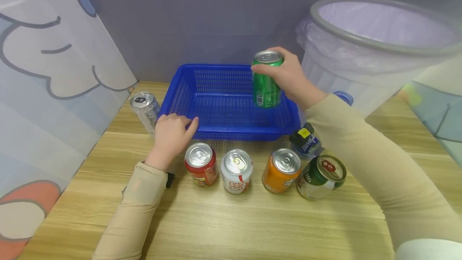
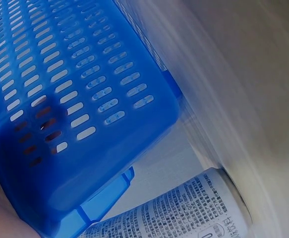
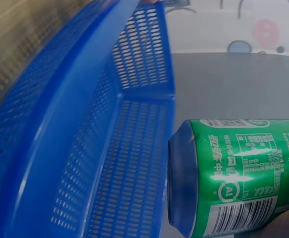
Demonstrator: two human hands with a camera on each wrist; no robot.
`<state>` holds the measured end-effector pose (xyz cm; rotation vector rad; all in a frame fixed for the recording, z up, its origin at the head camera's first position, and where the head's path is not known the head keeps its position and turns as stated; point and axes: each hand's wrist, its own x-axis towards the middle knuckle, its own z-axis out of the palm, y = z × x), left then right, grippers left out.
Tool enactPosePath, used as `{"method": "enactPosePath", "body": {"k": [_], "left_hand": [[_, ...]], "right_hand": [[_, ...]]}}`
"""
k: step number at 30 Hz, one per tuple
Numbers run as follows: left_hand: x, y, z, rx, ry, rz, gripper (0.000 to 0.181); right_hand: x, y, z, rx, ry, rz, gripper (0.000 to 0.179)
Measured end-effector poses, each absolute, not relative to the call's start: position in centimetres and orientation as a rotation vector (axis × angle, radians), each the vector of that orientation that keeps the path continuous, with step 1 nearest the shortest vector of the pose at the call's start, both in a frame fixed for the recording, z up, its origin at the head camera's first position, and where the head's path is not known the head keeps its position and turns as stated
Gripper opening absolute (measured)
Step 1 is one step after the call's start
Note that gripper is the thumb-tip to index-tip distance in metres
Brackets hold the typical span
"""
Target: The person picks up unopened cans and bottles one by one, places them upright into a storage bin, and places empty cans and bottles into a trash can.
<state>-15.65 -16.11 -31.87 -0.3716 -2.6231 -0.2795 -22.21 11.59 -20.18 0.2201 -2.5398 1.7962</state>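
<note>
My right hand (image 1: 288, 73) grips a green soda can (image 1: 267, 85) near its top, upright over the right end of the blue plastic basket (image 1: 231, 135). From the right wrist, the can (image 3: 243, 173) appears beside the basket's slotted walls (image 3: 129, 168). With fingers curled over the rim, my left hand (image 1: 173, 133) holds the basket's front left corner. A white can (image 1: 145, 109) stands just left of that corner, and its printed side (image 2: 184, 208) shows in the left wrist view. The basket's inside has no cans in it.
Before the basket stand a red can (image 1: 201, 164), a white-and-red can (image 1: 236, 171), an orange can (image 1: 281, 171) and a green-and-white can (image 1: 320, 177). A dark-labelled bottle (image 1: 306, 141) lies partly under the right forearm. A lined bin (image 1: 343, 59) stands at back right.
</note>
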Motion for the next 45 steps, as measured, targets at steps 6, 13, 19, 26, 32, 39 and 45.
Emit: {"method": "enactPosePath", "body": {"k": [6, 13, 19, 26, 32, 39, 45], "left_hand": [[-15.4, -16.2, -32.0, -0.367, -2.619, -0.28, 0.048], [-15.2, -16.2, -31.9, -0.373, -2.608, -0.269, 0.05], [-15.0, -16.2, -31.8, -0.371, -2.601, -0.263, 0.049], [-15.0, -16.1, -31.9, -0.367, -2.602, -0.261, 0.049], [-15.0, -16.0, -32.0, -0.359, -2.608, -0.253, 0.045], [-14.8, -15.9, -31.8, -0.35, -2.611, -0.248, 0.045], [-14.7, -15.7, -31.9, -0.361, -2.61, -0.243, 0.045]], "right_hand": [[-23.4, 11.0, -21.1, 0.153, -2.549, 1.745, 0.053], [-24.5, 10.7, -21.2, 0.051, -2.501, 1.788, 0.058], [-25.5, 10.5, -21.4, -0.021, -2.479, 1.804, 0.058], [-26.4, 10.3, -21.9, -0.091, -2.488, 1.762, 0.062], [-26.8, 10.6, -22.6, -0.139, -2.514, 1.721, 0.066], [-27.5, 11.0, -22.9, -0.142, -2.519, 1.615, 0.067], [-27.8, 11.4, -23.3, -0.162, -2.53, 1.595, 0.069]]}}
